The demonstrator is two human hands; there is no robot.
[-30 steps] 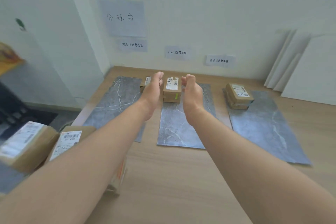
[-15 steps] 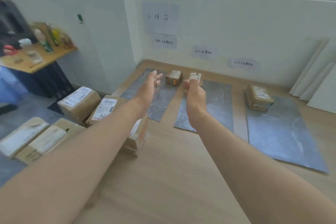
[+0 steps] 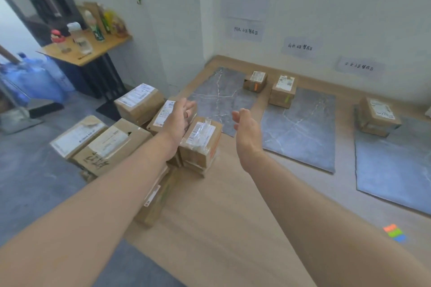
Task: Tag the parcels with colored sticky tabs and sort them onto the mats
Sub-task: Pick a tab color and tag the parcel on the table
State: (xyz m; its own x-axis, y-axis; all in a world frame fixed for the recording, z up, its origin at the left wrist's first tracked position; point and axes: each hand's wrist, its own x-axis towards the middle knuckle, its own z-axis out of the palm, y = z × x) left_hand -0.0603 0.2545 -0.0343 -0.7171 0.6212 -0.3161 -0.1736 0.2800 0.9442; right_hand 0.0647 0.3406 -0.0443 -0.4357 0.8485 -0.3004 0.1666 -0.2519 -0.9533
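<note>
**Both hands open over the unsorted parcels at the surface's left edge**

Head view, as I read it from my remote station. The left hand (image 3: 179,119) hangs over the taped parcel (image 3: 203,140), its fingers loosely spread and holding nothing; I cannot tell whether it touches the box. The right hand (image 3: 247,130) is held just right of that parcel, palm turned left, fingers straight and empty. The taped parcel tops a small stack at the left edge of the wooden surface (image 3: 221,205).

I count 3 grey mats along the far edge. The left mat (image 3: 217,100) has an orange-tabbed parcel (image 3: 255,81) at its far right corner. The middle mat (image 3: 300,128) has a green-tabbed parcel (image 3: 283,94) at its far left corner. The right mat (image 3: 391,170) has a third parcel (image 3: 377,115) at its far left corner; I see no tab colour on it.

The sticky tabs (image 3: 394,233), in orange, green and blue, lie near the surface's near right corner, well apart from both hands. A pile of parcels (image 3: 140,102) sits just beyond the left edge. 3 small paper labels (image 3: 300,46) hang on the wall above the mats.
</note>
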